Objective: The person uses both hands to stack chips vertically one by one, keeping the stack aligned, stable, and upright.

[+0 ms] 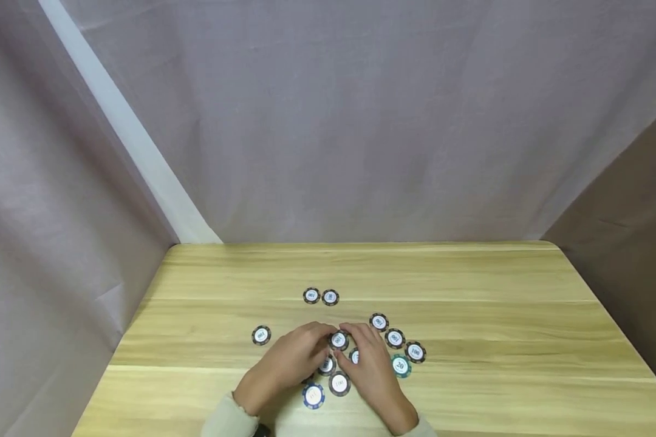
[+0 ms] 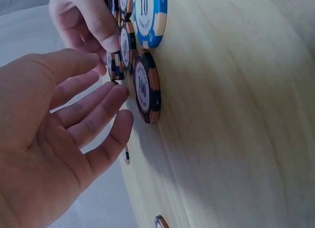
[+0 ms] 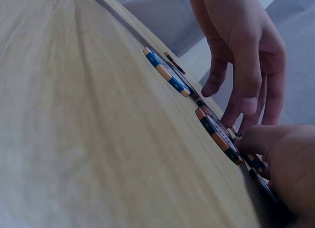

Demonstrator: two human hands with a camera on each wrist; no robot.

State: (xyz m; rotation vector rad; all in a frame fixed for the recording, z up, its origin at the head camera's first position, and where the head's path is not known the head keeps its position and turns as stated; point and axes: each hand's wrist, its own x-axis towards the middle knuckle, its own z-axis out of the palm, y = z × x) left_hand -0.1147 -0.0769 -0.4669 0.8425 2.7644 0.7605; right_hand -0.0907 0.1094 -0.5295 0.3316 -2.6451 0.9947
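Head view. Shows a black chip marked 100 between the fingertips of both hands, face up, with slanted numerals; round, so without a long axis. Appears pinched between thumb and finger of the right hand. Past that hand's outer side, a green chip; between the wrists, a blue chip; outward of the left hand, a lone black chip. Seems partway along, with one chip in hand and the others flat on the tabletop; cannot tell how much is left.

Left wrist view. Shows the left hand loosely spread, gripping nothing, with fingertips just beside a nearer black chip.

Right wrist view. Hides the right fingertips' hold.
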